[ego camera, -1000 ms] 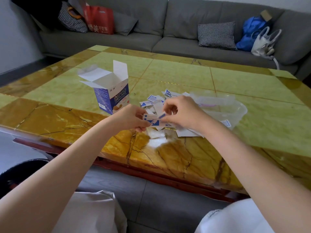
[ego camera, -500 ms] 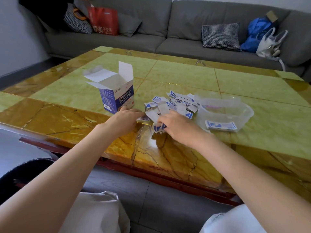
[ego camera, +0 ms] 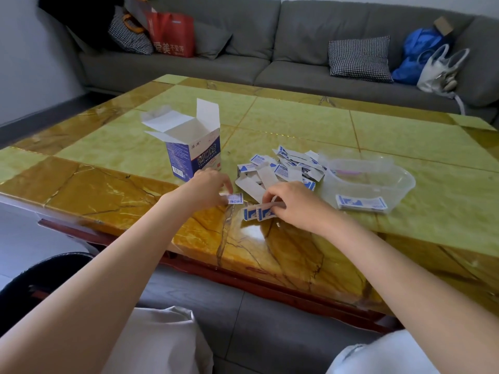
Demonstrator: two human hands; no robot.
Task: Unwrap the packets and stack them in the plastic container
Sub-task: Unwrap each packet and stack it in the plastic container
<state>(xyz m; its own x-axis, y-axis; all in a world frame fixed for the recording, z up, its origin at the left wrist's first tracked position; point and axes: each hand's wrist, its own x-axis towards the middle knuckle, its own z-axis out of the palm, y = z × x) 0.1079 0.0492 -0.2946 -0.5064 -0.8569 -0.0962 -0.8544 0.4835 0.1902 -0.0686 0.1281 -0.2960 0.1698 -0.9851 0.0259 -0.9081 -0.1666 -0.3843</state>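
Beside the plastic container [ego camera: 405, 184], right hand [ego camera: 294, 206] pinches a packet [ego camera: 260, 213], left hand [ego camera: 208, 188] another (light, flimsy paper; grip edges).

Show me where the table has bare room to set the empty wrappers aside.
Bare tabletop lies left of the open box, behind it toward the sofa, and right of the plastic container. It is crowded between box and container: the packet pile, the left hand and right hand fill it.
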